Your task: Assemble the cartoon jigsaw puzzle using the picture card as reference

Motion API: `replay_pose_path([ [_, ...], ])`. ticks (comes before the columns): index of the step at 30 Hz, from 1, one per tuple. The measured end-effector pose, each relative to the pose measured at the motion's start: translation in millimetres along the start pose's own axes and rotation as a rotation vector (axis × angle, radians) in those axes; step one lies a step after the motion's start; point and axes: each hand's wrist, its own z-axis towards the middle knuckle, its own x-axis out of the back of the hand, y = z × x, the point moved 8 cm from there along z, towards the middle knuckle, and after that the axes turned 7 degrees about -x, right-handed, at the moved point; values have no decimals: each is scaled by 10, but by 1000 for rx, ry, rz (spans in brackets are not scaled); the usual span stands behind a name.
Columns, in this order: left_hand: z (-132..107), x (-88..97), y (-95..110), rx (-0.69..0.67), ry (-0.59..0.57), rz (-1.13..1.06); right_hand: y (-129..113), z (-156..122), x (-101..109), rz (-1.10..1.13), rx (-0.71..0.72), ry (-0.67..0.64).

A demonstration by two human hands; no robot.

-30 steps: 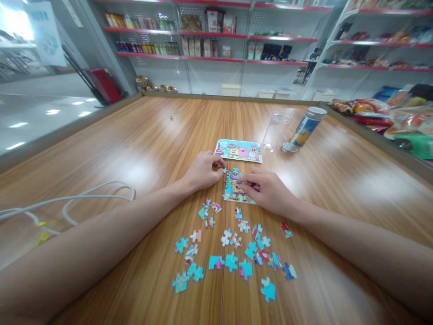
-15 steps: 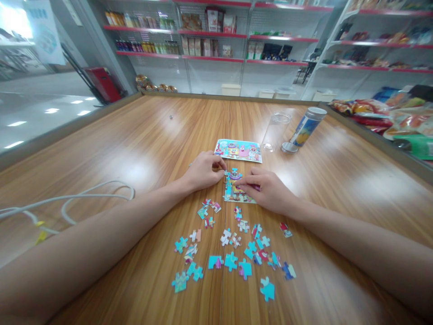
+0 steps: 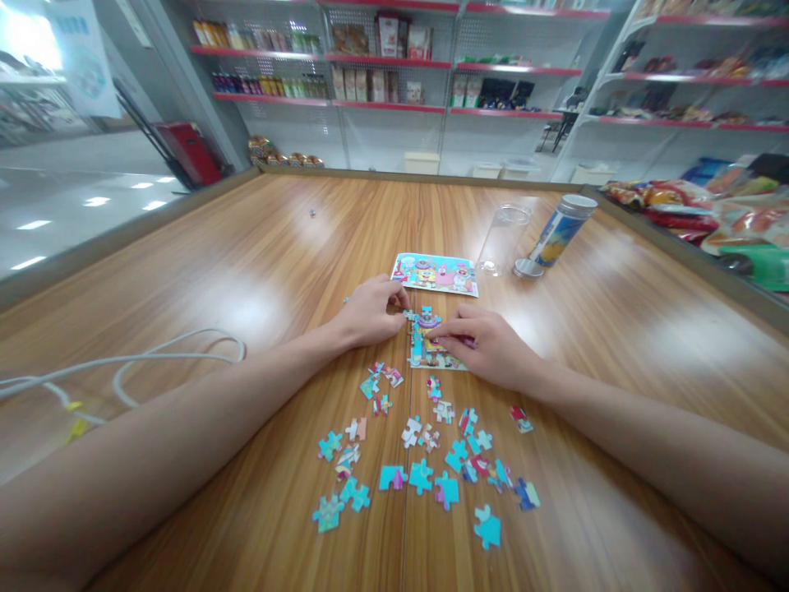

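My left hand [image 3: 368, 312] is curled, its fingertips pinching a small puzzle piece [image 3: 408, 315] against the left upper corner of the partly joined puzzle [image 3: 426, 345]. On the right side of that puzzle lies my right hand [image 3: 486, 347], fingers pressed together on it and pinching at its top. Several loose puzzle pieces [image 3: 425, 460], mostly blue, are scattered on the wooden table [image 3: 259, 271] nearer to me. Beyond the hands lies a colourful reference picture card [image 3: 435, 274].
A clear tube [image 3: 502, 238] lies beside a printed canister [image 3: 560, 230] and a round lid [image 3: 528, 268] at the back right. A white cable [image 3: 141, 362] loops at the left. Snack bags [image 3: 708, 210] line the right edge; store shelves stand behind.
My left hand has shifted slightly, bringing its piece closer against the puzzle's corner. The right hand stays on the puzzle.
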Motion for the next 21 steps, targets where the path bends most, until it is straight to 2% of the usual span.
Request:
replay_pose_path([
  [21,0,-39,-81,31,36,19,-22,8,5,-12,9,5],
])
